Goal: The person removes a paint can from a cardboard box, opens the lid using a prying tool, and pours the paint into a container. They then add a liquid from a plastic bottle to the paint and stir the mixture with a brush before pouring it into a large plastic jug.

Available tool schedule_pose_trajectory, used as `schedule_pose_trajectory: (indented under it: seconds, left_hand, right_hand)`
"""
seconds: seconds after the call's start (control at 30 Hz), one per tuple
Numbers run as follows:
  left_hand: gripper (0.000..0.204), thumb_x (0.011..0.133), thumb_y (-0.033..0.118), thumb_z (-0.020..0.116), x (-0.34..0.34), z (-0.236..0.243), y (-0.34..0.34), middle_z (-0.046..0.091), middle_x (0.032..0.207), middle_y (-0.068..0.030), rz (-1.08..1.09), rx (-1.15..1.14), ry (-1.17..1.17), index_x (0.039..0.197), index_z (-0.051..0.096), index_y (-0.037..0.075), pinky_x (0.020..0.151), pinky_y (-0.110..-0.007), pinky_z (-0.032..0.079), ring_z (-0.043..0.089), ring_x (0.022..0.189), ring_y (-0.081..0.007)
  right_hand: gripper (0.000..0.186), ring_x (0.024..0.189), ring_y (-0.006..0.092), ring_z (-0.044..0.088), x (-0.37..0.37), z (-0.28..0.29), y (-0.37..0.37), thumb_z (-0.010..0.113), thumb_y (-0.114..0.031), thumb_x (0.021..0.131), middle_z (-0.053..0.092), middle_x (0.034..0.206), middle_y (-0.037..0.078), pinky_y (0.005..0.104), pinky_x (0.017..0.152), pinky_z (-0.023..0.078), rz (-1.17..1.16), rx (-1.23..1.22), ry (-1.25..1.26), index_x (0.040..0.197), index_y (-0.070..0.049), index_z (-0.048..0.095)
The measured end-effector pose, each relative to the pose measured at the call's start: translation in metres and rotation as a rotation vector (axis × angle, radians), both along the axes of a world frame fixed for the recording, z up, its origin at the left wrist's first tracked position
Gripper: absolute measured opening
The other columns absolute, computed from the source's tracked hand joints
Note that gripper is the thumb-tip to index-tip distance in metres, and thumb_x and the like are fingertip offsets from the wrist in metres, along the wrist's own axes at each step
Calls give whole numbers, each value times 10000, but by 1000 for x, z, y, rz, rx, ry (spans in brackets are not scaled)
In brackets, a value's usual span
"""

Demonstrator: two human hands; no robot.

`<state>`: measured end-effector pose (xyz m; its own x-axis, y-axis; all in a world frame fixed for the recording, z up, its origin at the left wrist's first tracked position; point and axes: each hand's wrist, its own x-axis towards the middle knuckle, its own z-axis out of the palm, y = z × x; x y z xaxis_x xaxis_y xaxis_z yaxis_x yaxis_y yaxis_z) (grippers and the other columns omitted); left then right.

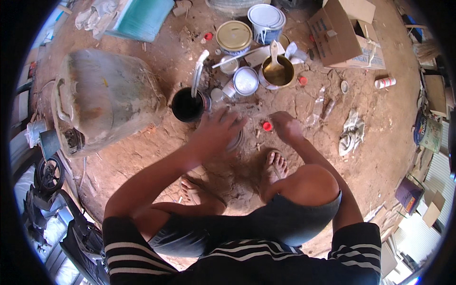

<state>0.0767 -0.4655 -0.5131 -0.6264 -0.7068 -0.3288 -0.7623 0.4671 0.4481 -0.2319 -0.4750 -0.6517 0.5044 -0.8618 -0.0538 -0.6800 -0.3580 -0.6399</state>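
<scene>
While you squat at frame centre, your left hand (pixel 216 133) lies spread, fingers apart, over 1 small round tin (pixel 236 140), mostly hidden beneath it; whether it grips is unclear. Your right hand (pixel 285 126) rests fingers together on the dirt floor (pixel 375 142), holding nothing, right of 1 red cap (pixel 267 126). Upper left of the tin: 1 black can (pixel 186 105) with pale stick (pixel 198 73). Above: 1 silver lid (pixel 246 80), 1 open can of ochre paint with brush (pixel 275 70). Left: 1 grimy plastic drum (pixel 107 97).
</scene>
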Motion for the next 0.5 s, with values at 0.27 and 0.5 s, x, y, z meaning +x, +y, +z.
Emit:
schedule_pose_trajectory:
  seconds: [0.27,0.5]
  left_hand:
    - [1017,804,507,768,44,-48,55,383,1517,-260,635,371,160,1562,293,23,1149,-549,350,358,1401,-482]
    - [978,797,505,770,-13,-22,7,409,1518,-186,159,-61,8,1566,321,101,1103,-660,338,348,1417,-438]
  right_hand:
    - [453,1275,384,518,93,-36,-29,644,-136,892,560,1316,166,529,1021,454,236,-65,287,1334,-83,562]
    - [487,1126,441,565,39,-50,-16,715,-104,814,602,1179,219,536,902,496,-37,89,158,1278,-87,566]
